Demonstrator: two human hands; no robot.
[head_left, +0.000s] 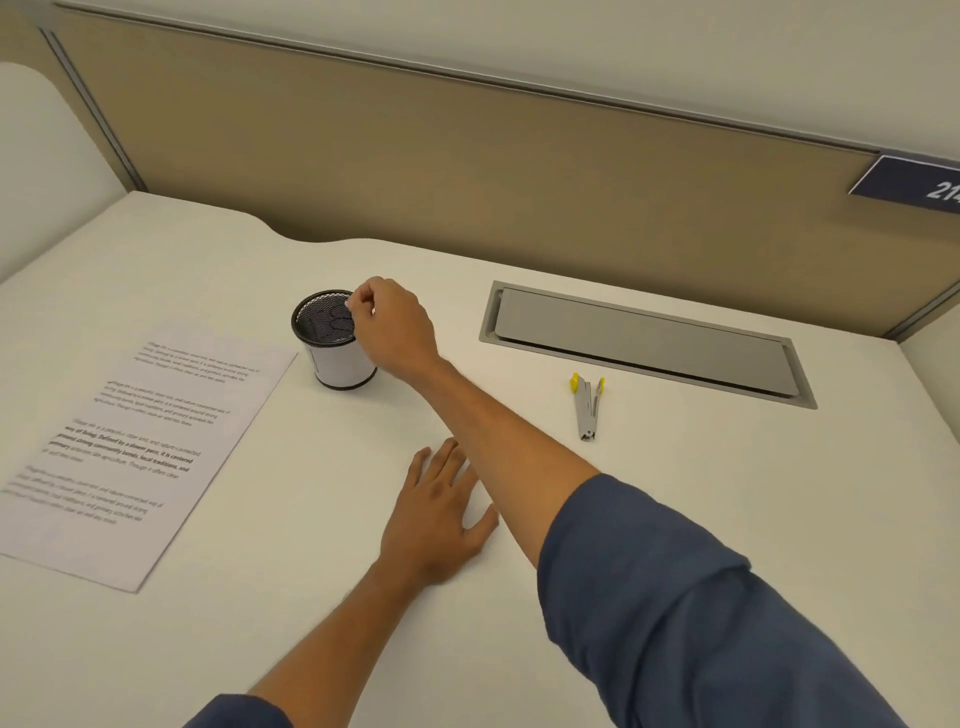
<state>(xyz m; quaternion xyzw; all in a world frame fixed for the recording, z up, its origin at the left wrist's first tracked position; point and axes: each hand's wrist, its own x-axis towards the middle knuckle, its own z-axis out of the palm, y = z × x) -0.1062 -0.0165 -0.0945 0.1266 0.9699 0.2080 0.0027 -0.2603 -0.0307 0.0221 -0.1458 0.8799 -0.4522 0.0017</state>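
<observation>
Head view: a black mesh cup with a white band round its wall stands upright on the table, left of the middle and toward the far edge. Dark shapes lie inside it, too dim to name. The right hand reaches across to the cup, and its fingers are curled and bunched tightly at the right side of the rim. I cannot tell whether they pinch the rim or some small pale thing. The left hand rests palm down on the table near the middle, fingers straight and slightly spread, holding nothing. It lies just under the right forearm.

A printed sheet lies flat by the left edge, its corner near the cup's foot. A grey stapler with yellow ends lies right of the middle, well apart from the cup. Just beyond it a grey cable hatch is set into the table along the far edge.
</observation>
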